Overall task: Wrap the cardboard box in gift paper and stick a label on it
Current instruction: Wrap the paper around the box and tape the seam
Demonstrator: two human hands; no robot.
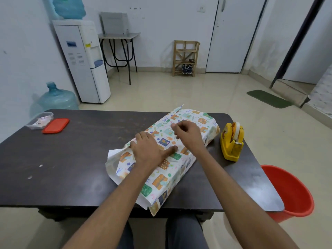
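Note:
A long box covered in white gift paper (161,178) with orange, green and blue prints lies diagonally on the dark table (71,159). The cardboard itself is hidden under the paper. Loose paper ends stick out at the near-left and far ends. My left hand (149,150) lies flat on the top of the wrapped box, thumb stretched to the right along the paper seam. My right hand (188,133) hovers over the far part of the top, fingers curled, fingertips pinching at the paper; whether a piece of tape is in them I cannot tell.
A yellow tape dispenser (231,142) stands right of the box. A clear tub (38,121) with small slips and its red lid (56,125) sit at the table's far left. A red bucket (291,193) stands on the floor by the right edge.

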